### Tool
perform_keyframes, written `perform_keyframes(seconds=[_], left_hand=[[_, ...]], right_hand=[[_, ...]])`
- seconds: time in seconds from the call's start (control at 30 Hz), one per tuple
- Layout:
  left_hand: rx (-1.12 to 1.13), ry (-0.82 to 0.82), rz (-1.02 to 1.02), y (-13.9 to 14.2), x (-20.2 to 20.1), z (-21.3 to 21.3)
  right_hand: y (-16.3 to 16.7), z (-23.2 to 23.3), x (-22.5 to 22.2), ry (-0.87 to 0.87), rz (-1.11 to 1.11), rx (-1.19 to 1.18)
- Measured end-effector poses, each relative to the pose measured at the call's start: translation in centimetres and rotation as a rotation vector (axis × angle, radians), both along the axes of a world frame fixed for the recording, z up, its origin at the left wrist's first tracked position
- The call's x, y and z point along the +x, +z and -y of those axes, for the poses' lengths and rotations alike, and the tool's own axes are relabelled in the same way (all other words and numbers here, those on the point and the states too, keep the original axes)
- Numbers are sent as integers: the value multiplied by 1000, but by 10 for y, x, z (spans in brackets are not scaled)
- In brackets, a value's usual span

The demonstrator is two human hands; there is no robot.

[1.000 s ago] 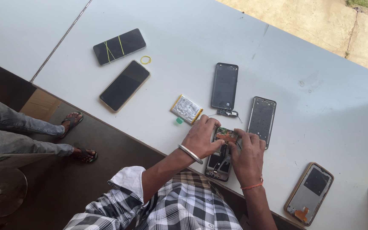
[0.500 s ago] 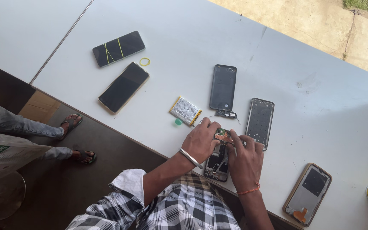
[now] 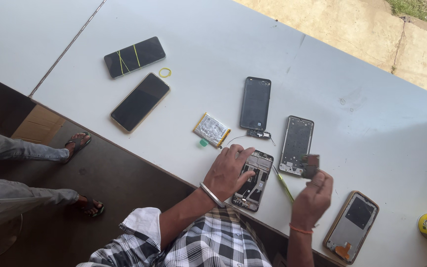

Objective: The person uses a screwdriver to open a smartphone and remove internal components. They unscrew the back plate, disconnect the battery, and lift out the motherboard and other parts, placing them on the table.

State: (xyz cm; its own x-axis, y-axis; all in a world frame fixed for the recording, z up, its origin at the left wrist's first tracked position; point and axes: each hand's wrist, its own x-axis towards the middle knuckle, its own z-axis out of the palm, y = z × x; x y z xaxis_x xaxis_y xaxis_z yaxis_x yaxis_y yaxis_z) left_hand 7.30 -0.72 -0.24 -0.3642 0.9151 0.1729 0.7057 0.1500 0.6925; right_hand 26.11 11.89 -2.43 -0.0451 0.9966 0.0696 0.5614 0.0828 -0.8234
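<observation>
My left hand [image 3: 231, 170] lies flat, fingers spread, on the opened phone body [image 3: 253, 181], pinning it to the white surface [image 3: 203, 69] near the front edge. My right hand [image 3: 313, 198] is raised just right of it, fingertips pinched on a small dark circuit module [image 3: 310, 165]. A thin yellow-green tool [image 3: 283, 184] lies between the hands. Beside: empty phone frame [image 3: 296, 145], black back cover [image 3: 255, 103], silver battery [image 3: 212, 130]. Far left: two intact phones [image 3: 134, 57] [image 3: 140, 102], apart. Cased phone [image 3: 351, 226] at right.
</observation>
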Motion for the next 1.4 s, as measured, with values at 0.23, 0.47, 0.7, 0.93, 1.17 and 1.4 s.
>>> perform_keyframes(seconds=[0.23,0.47,0.7,0.93,1.17,1.4], left_hand=[[62,42,-18,-3,2,0],[39,24,2,-4,2,-1],[20,27,29,-2,1,2],[4,18,111,-4,1,2],[29,42,140,0,-2,1],[149,57,230,30,7,8]], right_hand=[[10,-43,154,-347,515,227],[4,-93,213,-419,894,-544],[5,-88,196,-389,887,-497],[13,-90,209,-387,885,-366],[46,-80,191,-265,589,-139],[42,2,79,125,-226,-253]])
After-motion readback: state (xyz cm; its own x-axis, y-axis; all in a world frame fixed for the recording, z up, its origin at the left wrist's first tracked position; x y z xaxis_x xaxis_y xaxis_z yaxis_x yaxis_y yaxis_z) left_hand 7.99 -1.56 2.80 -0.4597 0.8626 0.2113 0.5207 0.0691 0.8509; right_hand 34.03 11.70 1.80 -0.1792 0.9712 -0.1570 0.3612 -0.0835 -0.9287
